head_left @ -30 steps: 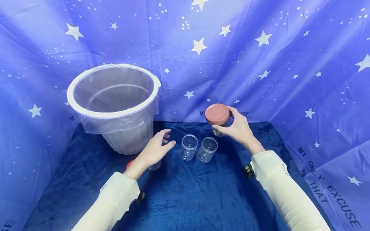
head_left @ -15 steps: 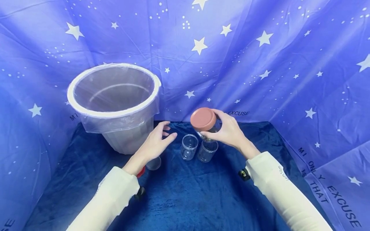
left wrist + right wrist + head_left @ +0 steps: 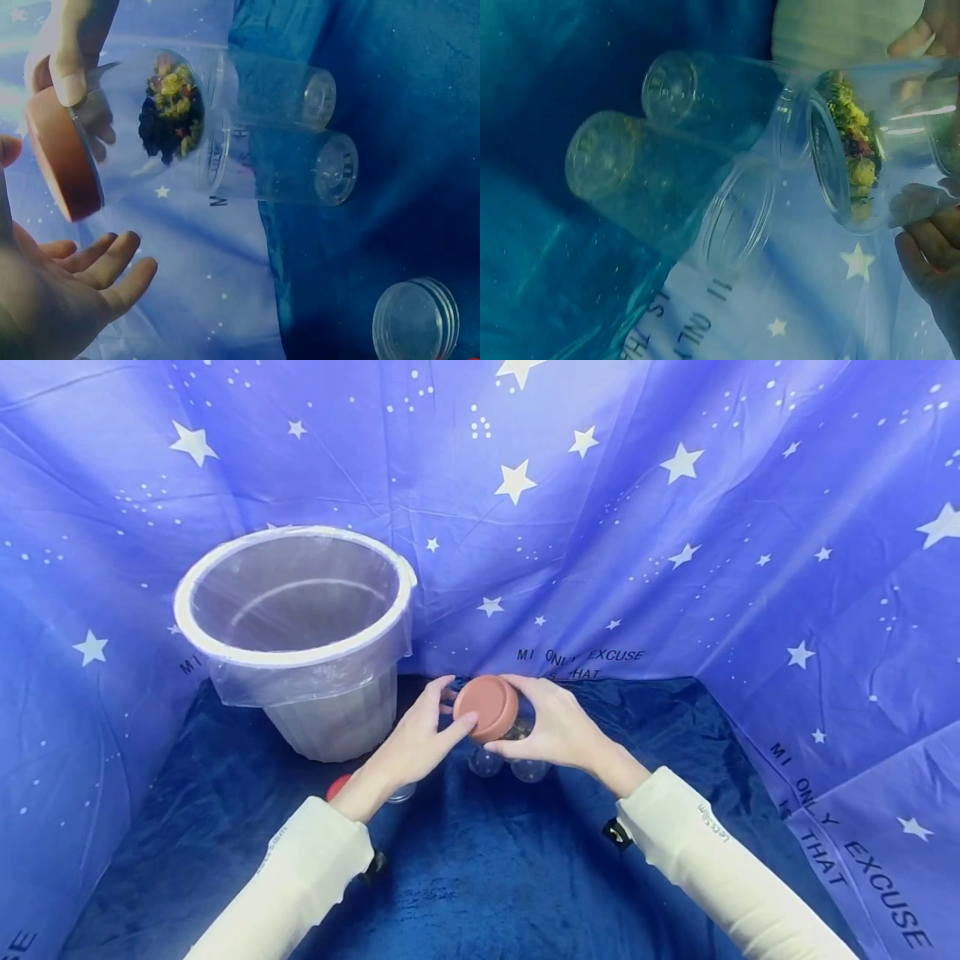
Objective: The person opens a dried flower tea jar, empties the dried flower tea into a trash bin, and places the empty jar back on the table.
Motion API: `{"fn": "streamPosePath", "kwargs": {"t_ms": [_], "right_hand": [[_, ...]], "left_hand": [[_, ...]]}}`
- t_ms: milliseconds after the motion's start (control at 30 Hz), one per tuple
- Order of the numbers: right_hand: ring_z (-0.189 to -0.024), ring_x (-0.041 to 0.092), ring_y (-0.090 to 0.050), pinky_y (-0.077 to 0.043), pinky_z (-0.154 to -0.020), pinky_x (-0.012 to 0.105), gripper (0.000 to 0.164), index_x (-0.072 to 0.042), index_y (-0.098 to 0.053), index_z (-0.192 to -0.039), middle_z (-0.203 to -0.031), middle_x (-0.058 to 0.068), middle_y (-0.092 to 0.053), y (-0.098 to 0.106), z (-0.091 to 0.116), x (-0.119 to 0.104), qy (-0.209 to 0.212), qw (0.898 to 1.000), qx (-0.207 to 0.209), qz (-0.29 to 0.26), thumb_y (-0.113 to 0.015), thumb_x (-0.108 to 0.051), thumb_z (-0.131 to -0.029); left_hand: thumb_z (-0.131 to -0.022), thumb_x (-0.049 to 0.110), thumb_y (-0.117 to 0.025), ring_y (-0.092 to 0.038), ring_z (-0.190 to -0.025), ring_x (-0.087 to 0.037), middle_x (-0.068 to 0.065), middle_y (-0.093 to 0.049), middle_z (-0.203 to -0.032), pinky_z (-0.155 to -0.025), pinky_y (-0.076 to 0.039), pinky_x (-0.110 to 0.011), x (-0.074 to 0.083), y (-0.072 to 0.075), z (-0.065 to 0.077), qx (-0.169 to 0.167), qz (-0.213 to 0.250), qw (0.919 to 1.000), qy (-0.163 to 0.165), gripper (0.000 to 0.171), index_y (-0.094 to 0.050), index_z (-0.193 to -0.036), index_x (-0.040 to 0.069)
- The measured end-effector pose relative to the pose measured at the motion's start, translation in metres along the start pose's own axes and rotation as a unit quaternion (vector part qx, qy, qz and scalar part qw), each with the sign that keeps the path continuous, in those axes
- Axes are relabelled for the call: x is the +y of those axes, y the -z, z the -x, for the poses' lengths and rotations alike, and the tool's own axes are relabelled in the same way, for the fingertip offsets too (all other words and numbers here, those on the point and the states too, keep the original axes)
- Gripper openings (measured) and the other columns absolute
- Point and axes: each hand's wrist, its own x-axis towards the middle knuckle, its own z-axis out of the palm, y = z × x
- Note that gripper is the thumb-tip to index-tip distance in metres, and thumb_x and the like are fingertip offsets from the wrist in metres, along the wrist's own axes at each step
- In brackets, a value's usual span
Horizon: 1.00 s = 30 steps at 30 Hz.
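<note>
My right hand grips a clear jar with an orange-pink lid, holding it tilted in the air. Yellow, green, dark and reddish dried pieces, like flower tea, lie at the jar's bottom in both wrist views. My left hand is beside the lid with fingers spread. Its thumb overlaps the lid in the head view, but the left wrist view shows the fingers apart from it. Two lidless clear jars stand side by side beneath the held one, their upper parts hidden in the head view.
A white bin with a clear liner stands at the back left. By my left wrist lie a red lid and a clear round lid or dish, partly covered. Blue cloth covers the table; a starry curtain hangs behind.
My right hand has carried the lidded jar left and lower, tilting it, until it is over the two lidless jars. The left hand has shifted slightly and is now beside the lid.
</note>
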Motion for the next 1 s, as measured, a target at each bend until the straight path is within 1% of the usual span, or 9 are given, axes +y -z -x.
{"fn": "streamPosePath", "kwargs": {"t_ms": [133, 233, 333, 433, 533, 667, 833, 900, 1000], "right_hand": [[-0.113, 0.025, -0.064, -0.053, -0.094, 0.046, 0.085, -0.012, -0.055, -0.137, -0.124, 0.004, -0.067, -0.006, -0.002, -0.007, 0.032, 0.999, -0.017, 0.008, -0.084, -0.052, -0.068], [-0.109, 0.022, -0.065, -0.054, -0.091, 0.043, 0.082, -0.013, -0.057, -0.135, -0.120, 0.002, -0.069, -0.007, -0.003, -0.009, 0.045, 0.999, -0.021, 0.012, -0.084, -0.051, -0.067], [-0.104, 0.020, -0.066, -0.054, -0.088, 0.041, 0.081, -0.014, -0.058, -0.134, -0.115, 0.001, -0.070, -0.007, -0.002, -0.010, 0.045, 0.999, -0.022, 0.017, -0.084, -0.050, -0.067], [-0.100, 0.018, -0.065, -0.054, -0.086, 0.040, 0.080, -0.016, -0.058, -0.134, -0.112, -0.001, -0.071, -0.007, -0.001, -0.012, 0.045, 0.998, -0.029, 0.015, -0.082, -0.051, -0.067], [-0.097, 0.019, -0.066, -0.054, -0.084, 0.039, 0.081, -0.016, -0.058, -0.135, -0.109, -0.001, -0.071, -0.007, 0.000, -0.014, 0.044, 0.998, -0.036, 0.012, -0.082, -0.052, -0.067], [-0.100, 0.023, -0.066, -0.054, -0.085, 0.042, 0.083, -0.012, -0.056, -0.136, -0.111, 0.004, -0.070, -0.007, 0.002, -0.016, 0.047, 0.998, -0.041, 0.015, -0.083, -0.049, -0.067], [-0.106, 0.026, -0.064, -0.054, -0.088, 0.046, 0.086, -0.008, -0.054, -0.139, -0.118, 0.010, -0.069, -0.008, 0.004, -0.017, 0.048, 0.998, -0.048, 0.019, -0.083, -0.042, -0.066], [-0.108, 0.028, -0.064, -0.053, -0.090, 0.048, 0.087, -0.007, -0.052, -0.140, -0.120, 0.013, -0.068, -0.008, 0.004, -0.018, 0.045, 0.998, -0.049, 0.018, -0.083, -0.040, -0.066], [-0.109, 0.031, -0.064, -0.053, -0.091, 0.051, 0.091, -0.005, -0.049, -0.142, -0.122, 0.016, -0.067, -0.009, 0.005, -0.020, 0.035, 0.998, -0.046, 0.015, -0.083, -0.039, -0.066]], "left_hand": [[-0.097, 0.039, -0.058, -0.054, -0.127, -0.029, -0.016, -0.050, -0.142, -0.107, -0.044, -0.046, 0.000, -0.006, 0.001, -0.002, -0.012, 0.9995, -0.029, 0.068, -0.032, -0.149, 0.004], [-0.095, 0.042, -0.059, -0.055, -0.124, -0.028, -0.014, -0.050, -0.141, -0.103, -0.047, -0.046, 0.002, -0.008, 0.002, -0.005, -0.012, 0.9995, -0.030, 0.068, -0.034, -0.148, 0.006], [-0.092, 0.044, -0.063, -0.055, -0.123, -0.027, -0.013, -0.049, -0.142, -0.103, -0.047, -0.045, 0.003, -0.010, 0.002, -0.004, -0.010, 0.9996, -0.025, 0.073, -0.034, -0.148, 0.006], [-0.089, 0.046, -0.066, -0.055, -0.124, -0.027, -0.014, -0.047, -0.145, -0.103, -0.047, -0.045, 0.004, -0.012, 0.002, -0.004, -0.022, 0.9994, -0.027, 0.079, -0.033, -0.149, 0.006], [-0.088, 0.046, -0.067, -0.054, -0.125, -0.028, -0.015, -0.045, -0.147, -0.103, -0.047, -0.045, 0.004, -0.013, 0.003, -0.003, -0.036, 0.9988, -0.032, 0.081, -0.033, -0.149, 0.005], [-0.087, 0.046, -0.068, -0.054, -0.126, -0.029, -0.015, -0.044, -0.148, -0.104, -0.047, -0.046, 0.003, -0.014, 0.004, -0.003, -0.044, 0.9981, -0.044, 0.084, -0.030, -0.151, 0.006], [-0.085, 0.046, -0.071, -0.056, -0.122, -0.029, -0.015, -0.043, -0.147, -0.102, -0.048, -0.046, 0.000, -0.014, 0.006, -0.003, -0.060, 0.9968, -0.053, 0.091, -0.025, -0.153, 0.008], [-0.084, 0.047, -0.072, -0.057, -0.121, -0.029, -0.014, -0.044, -0.146, -0.101, -0.049, -0.046, -0.001, -0.015, 0.006, -0.003, -0.071, 0.9958, -0.058, 0.091, -0.026, -0.153, 0.009], [-0.084, 0.049, -0.070, -0.057, -0.120, -0.028, -0.013, -0.047, -0.142, -0.100, -0.050, -0.045, -0.001, -0.015, 0.007, 0.000, -0.085, 0.9947, -0.058, 0.087, -0.030, -0.150, 0.009]]}}
